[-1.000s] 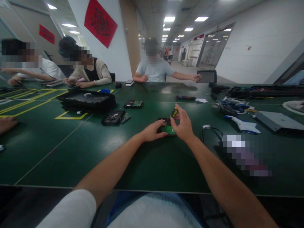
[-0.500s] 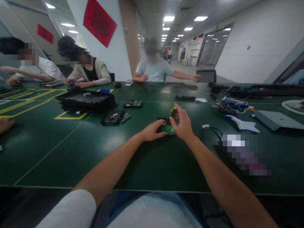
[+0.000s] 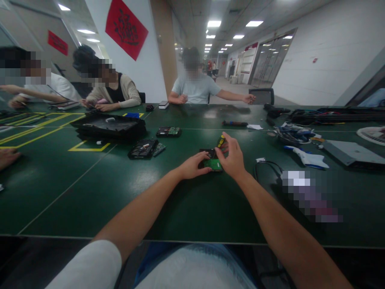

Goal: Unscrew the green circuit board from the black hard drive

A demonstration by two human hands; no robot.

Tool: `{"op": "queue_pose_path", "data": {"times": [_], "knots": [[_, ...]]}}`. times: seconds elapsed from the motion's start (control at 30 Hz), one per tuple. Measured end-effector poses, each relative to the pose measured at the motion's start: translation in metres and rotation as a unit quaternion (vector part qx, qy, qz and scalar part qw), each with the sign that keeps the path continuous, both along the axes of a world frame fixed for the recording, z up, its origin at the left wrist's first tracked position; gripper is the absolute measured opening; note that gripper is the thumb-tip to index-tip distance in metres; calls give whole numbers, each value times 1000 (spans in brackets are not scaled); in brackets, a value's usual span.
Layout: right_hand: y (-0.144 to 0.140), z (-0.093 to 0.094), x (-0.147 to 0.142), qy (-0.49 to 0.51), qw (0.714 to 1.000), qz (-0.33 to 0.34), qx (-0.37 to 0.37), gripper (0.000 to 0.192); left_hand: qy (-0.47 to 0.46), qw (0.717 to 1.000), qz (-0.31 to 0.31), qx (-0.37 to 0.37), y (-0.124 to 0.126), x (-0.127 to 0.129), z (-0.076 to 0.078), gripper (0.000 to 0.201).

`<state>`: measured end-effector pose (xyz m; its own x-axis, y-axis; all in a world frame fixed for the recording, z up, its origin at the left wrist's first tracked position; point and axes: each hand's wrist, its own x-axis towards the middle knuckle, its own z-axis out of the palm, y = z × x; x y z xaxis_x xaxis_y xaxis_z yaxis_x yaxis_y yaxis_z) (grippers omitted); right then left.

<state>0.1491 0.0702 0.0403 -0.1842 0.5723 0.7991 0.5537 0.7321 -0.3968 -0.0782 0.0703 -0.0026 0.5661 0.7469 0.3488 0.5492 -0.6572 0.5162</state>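
A small hard drive with a green circuit board [image 3: 214,164] lies on the dark green table [image 3: 186,208] in front of me. My left hand [image 3: 195,164] grips its left side, thumb at the near edge and fingers at the far one. My right hand [image 3: 231,156] is closed around a screwdriver with a yellow and black handle [image 3: 221,141], held above the drive's right part. The screwdriver's tip is hidden by my hand and too small to make out.
Left of the drive lie an opened black drive [image 3: 142,149], a second drive [image 3: 168,131] and a black tray [image 3: 110,126]. To the right are a glove [image 3: 308,156], a grey metal box [image 3: 355,152] and a cable [image 3: 270,162]. Co-workers sit across the table.
The screwdriver handle has tilted slightly in my right hand, and its fingers have shifted a little. My left hand and the drive stay nearly where they were.
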Motion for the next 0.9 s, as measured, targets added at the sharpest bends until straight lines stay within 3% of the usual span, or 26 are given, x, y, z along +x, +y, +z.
{"op": "queue_pose_path", "data": {"times": [0.9], "knots": [[1, -2, 0, 0, 1000, 8, -6, 68, 0, 1000, -3, 3, 0, 1, 1, 63]]}}
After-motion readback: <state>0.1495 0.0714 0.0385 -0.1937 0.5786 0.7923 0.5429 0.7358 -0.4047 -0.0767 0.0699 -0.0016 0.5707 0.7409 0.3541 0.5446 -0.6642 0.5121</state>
